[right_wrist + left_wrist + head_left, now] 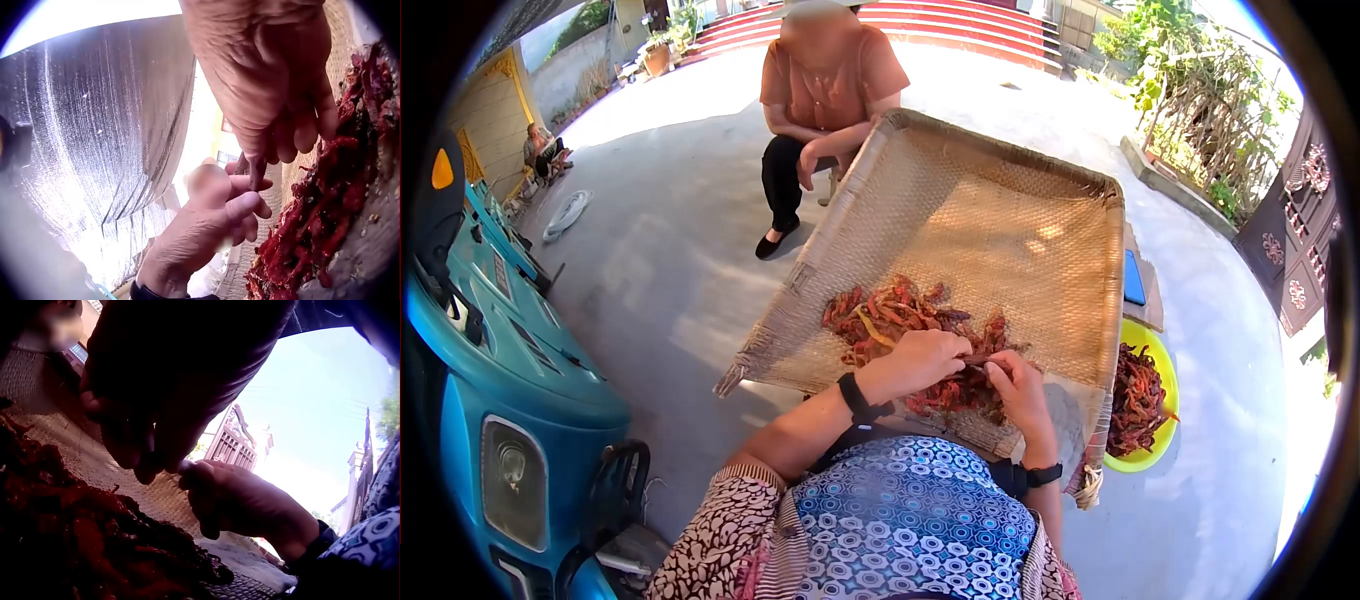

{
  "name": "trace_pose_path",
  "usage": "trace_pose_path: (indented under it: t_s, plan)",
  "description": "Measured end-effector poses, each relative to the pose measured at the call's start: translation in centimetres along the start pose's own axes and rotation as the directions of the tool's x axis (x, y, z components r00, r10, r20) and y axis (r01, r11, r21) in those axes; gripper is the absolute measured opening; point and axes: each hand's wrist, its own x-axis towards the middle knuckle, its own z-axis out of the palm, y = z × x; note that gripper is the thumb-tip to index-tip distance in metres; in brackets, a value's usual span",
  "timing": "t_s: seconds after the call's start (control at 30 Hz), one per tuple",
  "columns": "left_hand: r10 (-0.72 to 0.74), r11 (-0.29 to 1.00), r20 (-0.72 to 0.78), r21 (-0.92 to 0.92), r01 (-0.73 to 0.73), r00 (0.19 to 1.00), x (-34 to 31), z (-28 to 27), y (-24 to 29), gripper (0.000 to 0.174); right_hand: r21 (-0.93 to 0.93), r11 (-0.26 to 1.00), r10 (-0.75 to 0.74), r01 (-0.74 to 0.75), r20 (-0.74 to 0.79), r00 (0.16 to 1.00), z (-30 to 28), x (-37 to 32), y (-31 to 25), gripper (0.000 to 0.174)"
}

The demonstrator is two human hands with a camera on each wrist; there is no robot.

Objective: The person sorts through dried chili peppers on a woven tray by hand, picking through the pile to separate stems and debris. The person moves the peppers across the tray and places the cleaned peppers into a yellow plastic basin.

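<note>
A woven bamboo tray (1000, 150) rests tilted on my lap, with a pile of dried red chilies (890, 315) at its near end. Both my hands meet over the pile's front edge. My left hand (960, 355), with a black wristband, and my right hand (998, 370), also with a black band, pinch one dark dried chili (980, 358) between them. In the right wrist view my right hand (262, 156) holds that chili (256, 172) from above while the left hand (240, 200) touches its lower end. The left wrist view shows the left hand (150, 462), the right hand (194, 478) and the chilies (94, 537).
A yellow bowl (1150, 345) holding more chilies sits on the ground at the right, with a blue flat object (1133, 277) on a board behind it. A person in an orange shirt (825, 80) sits just beyond the tray. A blue vehicle (510, 370) stands close on the left.
</note>
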Motion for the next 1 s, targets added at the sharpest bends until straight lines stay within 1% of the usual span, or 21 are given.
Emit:
trace_pose_path:
  t_s: [0.1, 0.13, 0.2, 0.23, 0.27, 0.3, 0.37, 0.4, 0.47, 0.5, 0.53, 0.57, 0.63, 0.7, 0.77, 0.87, 0.97, 1.0]
  plan:
    - [0.0, 0.998, -0.182, 0.06, 0.011, 0.983, 0.0, -0.5, -1.5, 0.021, 0.234, 0.959, 0.186, -0.162, -0.087, 0.979, -2.0, -0.4, 1.1, 0.019]
    - [-0.041, 0.994, -0.212, 0.086, 0.06, 0.976, 0.6, -0.1, -2.9, 0.02, 0.263, 0.946, 0.24, -0.191, -0.169, 0.956, -3.3, -0.6, 0.9, 0.021]
    - [-0.097, 0.973, -0.239, 0.181, 0.142, 0.966, 1.1, 0.3, -5.7, 0.018, 0.354, 0.932, 0.218, -0.079, -0.372, 0.902, -6.1, -0.8, 1.8, 0.025]
    - [-0.12, 0.957, -0.252, 0.228, 0.18, 0.96, 1.3, 0.2, -6.5, 0.018, 0.51, 0.86, 0.241, 0.026, -0.451, 0.86, -7.2, -1.0, 1.8, 0.026]
    - [-0.167, 0.954, -0.238, 0.205, 0.217, 0.957, 1.5, 0.4, -7.1, 0.018, 0.636, 0.758, 0.281, 0.145, -0.52, 0.807, -8.3, -1.3, 1.9, 0.028]
    - [-0.187, 0.944, -0.203, 0.235, 0.233, 0.961, 1.6, 0.4, -7.6, 0.019, 0.803, 0.511, 0.419, 0.307, -0.544, 0.727, -9.6, -1.0, 3.9, 0.029]
    - [-0.225, 0.923, -0.127, 0.291, 0.253, 0.966, 1.5, 0.7, -8.3, 0.023, 0.884, 0.291, 0.511, 0.365, -0.466, 0.722, -10.6, -1.5, 2.8, 0.028]
    - [-0.193, 0.936, -0.188, 0.26, 0.238, 0.963, 1.4, 0.9, -8.3, 0.024, 0.894, 0.308, 0.483, 0.325, -0.441, 0.756, -10.5, -1.8, 3.4, 0.028]
    - [-0.156, 0.947, -0.204, 0.246, 0.204, 0.967, 1.2, 0.2, -7.4, 0.023, 0.904, 0.346, 0.421, 0.252, -0.389, 0.819, -9.8, -1.9, 5.0, 0.028]
    - [-0.138, 0.953, -0.211, 0.239, 0.188, 0.968, 1.1, -0.1, -6.9, 0.022, 0.884, 0.442, 0.443, 0.15, -0.361, 0.821, -9.2, -1.8, 4.7, 0.028]
    - [-0.103, 0.955, -0.24, 0.248, 0.164, 0.965, 0.9, -0.2, -6.5, 0.018, 0.855, 0.506, 0.424, 0.117, -0.364, 0.829, -8.1, -1.8, 3.8, 0.027]
    - [-0.085, 0.966, -0.253, 0.217, 0.142, 0.964, 0.7, -0.4, -5.9, 0.018, 0.821, 0.565, 0.404, 0.085, -0.365, 0.839, -6.9, -1.7, 3.0, 0.026]
    - [-0.05, 0.982, -0.282, 0.161, 0.099, 0.958, 0.3, -1.5, -4.1, 0.017, 0.698, 0.716, 0.305, -0.031, -0.272, 0.913, -5.3, -1.1, 2.1, 0.025]
    - [-0.038, 0.985, -0.253, 0.156, 0.08, 0.967, 0.0, -2.0, -2.4, 0.016, 0.548, 0.83, 0.223, -0.106, -0.152, 0.963, -3.8, -0.5, 1.2, 0.025]
    - [-0.014, 0.992, -0.219, 0.118, 0.041, 0.976, -0.2, -2.3, -1.2, 0.016, 0.388, 0.912, 0.152, -0.132, -0.02, 0.988, -2.3, 0.0, 0.3, 0.025]
    - [0.023, 0.994, -0.188, 0.105, -0.004, 0.982, -0.6, -1.8, 0.4, 0.017, 0.255, 0.966, 0.044, -0.041, -0.005, 0.999, -0.3, 0.4, -0.5, 0.023]
    - [0.055, 0.993, -0.186, 0.114, -0.034, 0.981, -0.6, -0.3, 0.8, 0.018, 0.118, 0.993, 0.02, -0.018, -0.018, 1.0, 0.7, 0.6, -0.2, 0.019]
    - [0.096, 0.992, -0.217, 0.099, -0.076, 0.971, -0.7, -0.1, 0.8, 0.016, 0.078, 0.997, 0.016, -0.011, -0.06, 0.998, 0.7, 0.6, -0.2, 0.016]
